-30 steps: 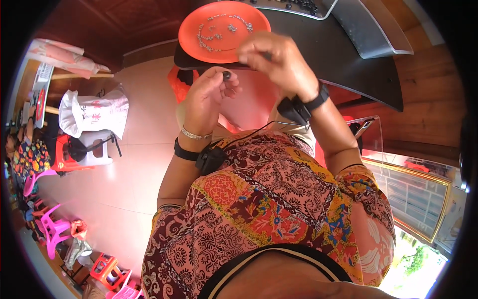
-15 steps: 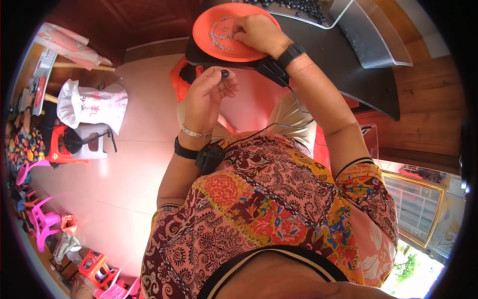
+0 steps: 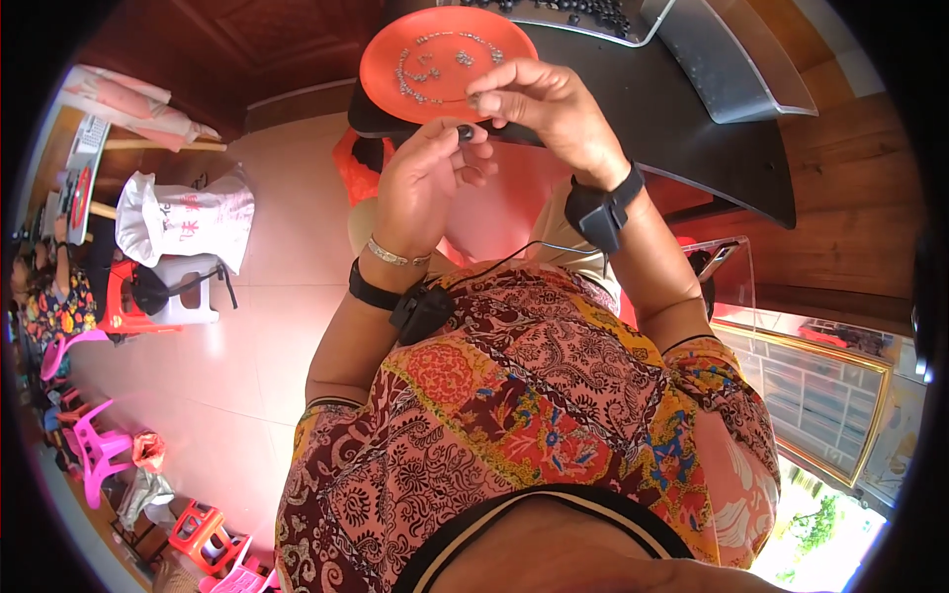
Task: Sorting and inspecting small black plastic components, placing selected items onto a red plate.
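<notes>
A small dark, rounded piece (image 3: 465,132) is pinched between the thumb and fingers of my left hand (image 3: 420,178), in front of the plate's near edge. Just above it, my right hand (image 3: 544,109) closes thumb and forefinger on a tiny shiny bit (image 3: 474,101), too small to name. The two sets of fingertips are close but apart. Behind them lies an orange-red plate (image 3: 381,74), with many tiny silvery pieces (image 3: 403,81) in a ring and a few small clusters in the middle.
The plate rests on a black table (image 3: 633,109). At its far side a clear tray (image 3: 638,40) holds many black pieces (image 3: 578,12), beside a grey bin (image 3: 727,74). A white sack (image 3: 188,212), stools (image 3: 203,534) and another person (image 3: 64,296) are at the left.
My right hand has left the plate, coming nearer to my left hand with a tiny bit in its fingertips. The plate has shifted slightly left. My left hand still holds the dark piece.
</notes>
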`<action>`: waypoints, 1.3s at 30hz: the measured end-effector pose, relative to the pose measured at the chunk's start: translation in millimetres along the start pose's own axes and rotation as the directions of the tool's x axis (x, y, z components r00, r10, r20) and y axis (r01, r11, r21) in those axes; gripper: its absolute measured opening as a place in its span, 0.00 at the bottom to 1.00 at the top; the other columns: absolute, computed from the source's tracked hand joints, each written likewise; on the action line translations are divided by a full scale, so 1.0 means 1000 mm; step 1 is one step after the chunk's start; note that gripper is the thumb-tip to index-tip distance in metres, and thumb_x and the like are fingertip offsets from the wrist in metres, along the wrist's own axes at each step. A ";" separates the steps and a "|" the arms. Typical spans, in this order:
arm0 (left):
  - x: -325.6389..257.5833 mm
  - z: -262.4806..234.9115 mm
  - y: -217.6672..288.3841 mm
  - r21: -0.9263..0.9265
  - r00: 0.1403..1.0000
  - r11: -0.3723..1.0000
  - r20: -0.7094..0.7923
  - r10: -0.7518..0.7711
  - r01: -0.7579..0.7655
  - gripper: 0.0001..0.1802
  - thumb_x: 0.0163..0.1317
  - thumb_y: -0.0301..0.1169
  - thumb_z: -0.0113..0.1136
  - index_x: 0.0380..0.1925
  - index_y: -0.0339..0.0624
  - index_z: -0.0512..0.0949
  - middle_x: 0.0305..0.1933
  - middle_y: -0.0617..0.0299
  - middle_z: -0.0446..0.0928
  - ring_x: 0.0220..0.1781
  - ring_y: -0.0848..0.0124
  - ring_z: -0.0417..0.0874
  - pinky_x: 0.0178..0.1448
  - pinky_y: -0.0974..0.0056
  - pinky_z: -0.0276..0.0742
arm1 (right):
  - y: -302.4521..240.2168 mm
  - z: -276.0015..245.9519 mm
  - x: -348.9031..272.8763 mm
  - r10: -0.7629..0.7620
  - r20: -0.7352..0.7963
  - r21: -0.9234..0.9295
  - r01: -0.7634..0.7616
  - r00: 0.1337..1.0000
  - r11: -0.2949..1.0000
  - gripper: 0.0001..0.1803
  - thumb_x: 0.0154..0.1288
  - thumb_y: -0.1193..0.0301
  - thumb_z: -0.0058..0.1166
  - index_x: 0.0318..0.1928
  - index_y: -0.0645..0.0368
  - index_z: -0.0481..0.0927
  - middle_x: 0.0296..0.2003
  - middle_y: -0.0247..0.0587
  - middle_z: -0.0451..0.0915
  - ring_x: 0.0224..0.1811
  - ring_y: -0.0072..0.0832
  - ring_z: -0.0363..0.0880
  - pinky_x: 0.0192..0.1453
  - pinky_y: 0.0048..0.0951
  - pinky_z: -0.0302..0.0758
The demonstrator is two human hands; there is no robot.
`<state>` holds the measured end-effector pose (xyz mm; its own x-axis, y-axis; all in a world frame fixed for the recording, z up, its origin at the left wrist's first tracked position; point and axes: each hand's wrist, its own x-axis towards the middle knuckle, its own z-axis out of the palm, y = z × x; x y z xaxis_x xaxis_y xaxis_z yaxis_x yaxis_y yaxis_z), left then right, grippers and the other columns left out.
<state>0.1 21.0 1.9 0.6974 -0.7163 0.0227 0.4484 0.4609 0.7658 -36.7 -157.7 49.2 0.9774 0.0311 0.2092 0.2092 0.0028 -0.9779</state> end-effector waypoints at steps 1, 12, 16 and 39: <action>0.001 0.002 -0.001 0.003 1.000 1.000 0.003 -0.006 0.006 0.15 0.67 0.38 0.46 0.41 0.36 0.75 0.39 0.58 0.78 0.39 0.67 0.79 0.45 0.66 0.70 | 0.000 0.003 -0.005 0.008 0.013 0.087 -0.009 1.000 0.996 0.07 0.65 0.75 0.57 0.42 0.62 0.82 0.34 0.32 0.81 0.36 0.18 0.78 0.42 0.22 0.75; 0.004 0.012 -0.013 0.098 0.999 0.995 0.015 -0.031 0.029 0.17 0.67 0.40 0.47 0.42 0.36 0.74 0.37 0.60 0.76 0.38 0.67 0.78 0.45 0.65 0.70 | 0.012 -0.001 -0.032 -0.072 -0.020 0.004 0.072 0.997 0.997 0.06 0.62 0.79 0.58 0.40 0.63 0.82 0.35 0.33 0.80 0.38 0.20 0.79 0.44 0.22 0.76; 0.003 0.015 -0.017 0.088 0.998 0.995 -0.027 -0.051 0.053 0.15 0.68 0.39 0.45 0.41 0.37 0.73 0.36 0.61 0.75 0.38 0.68 0.77 0.46 0.65 0.70 | 0.012 -0.004 -0.035 -0.125 -0.014 -0.118 0.123 0.992 0.985 0.07 0.62 0.80 0.57 0.41 0.64 0.82 0.36 0.35 0.80 0.37 0.20 0.79 0.42 0.22 0.77; -0.005 0.010 -0.007 -0.042 0.998 0.998 0.037 -0.042 0.044 0.13 0.68 0.38 0.47 0.37 0.39 0.71 0.35 0.60 0.75 0.39 0.67 0.78 0.45 0.63 0.71 | 0.021 -0.191 0.113 -0.287 -0.167 -0.969 -0.103 0.943 0.225 0.13 0.59 0.64 0.56 0.42 0.56 0.83 0.34 0.45 0.84 0.36 0.39 0.83 0.44 0.35 0.77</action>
<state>-12.1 15.5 2.6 0.6565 -0.7542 0.0142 0.5016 0.4505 0.7386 84.1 -345.2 53.3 0.8670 -0.1383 0.4787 -0.0235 -0.9710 -0.2380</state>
